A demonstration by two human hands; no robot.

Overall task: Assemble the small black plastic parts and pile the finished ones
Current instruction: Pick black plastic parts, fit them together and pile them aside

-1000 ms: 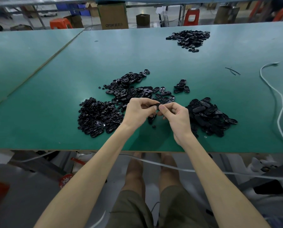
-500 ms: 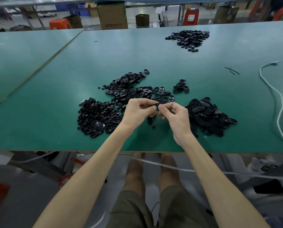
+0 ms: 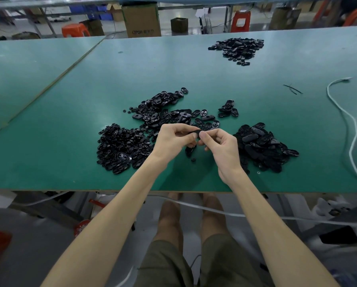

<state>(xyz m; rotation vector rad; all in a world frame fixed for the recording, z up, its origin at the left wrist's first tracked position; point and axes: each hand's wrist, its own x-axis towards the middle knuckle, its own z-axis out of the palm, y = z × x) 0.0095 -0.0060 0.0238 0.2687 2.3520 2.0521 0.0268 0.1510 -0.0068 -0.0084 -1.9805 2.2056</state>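
Black plastic part: position? (Trainee)

Held in the air over the near middle of the tabletop, between both hands. Only a thin dark strip shows; fingers hide the rest. (Instructor)

State of each grip? (Trainee)

Left grip: narrow, fingertips pinching the left end of the part. Right grip: narrow, thumb and forefinger pinching the right end. (Instructor)

Long axis? (Trainee)

It runs left to right, from one grip to the other, roughly parallel to the near tabletop edge. Whether the pieces are fully seated cannot be told. (Instructor)

Which relation governs the coming move? (Trainee)

Probably the drop-off. The right pile of larger oblong pieces, judged to be finished stock, lies just right of the right grip, so that hand is nearer. The left pile of small pieces lies left of the left grip, and the middle pile of shells lies beyond it. Both are judged to be feed stock. (Instructor)
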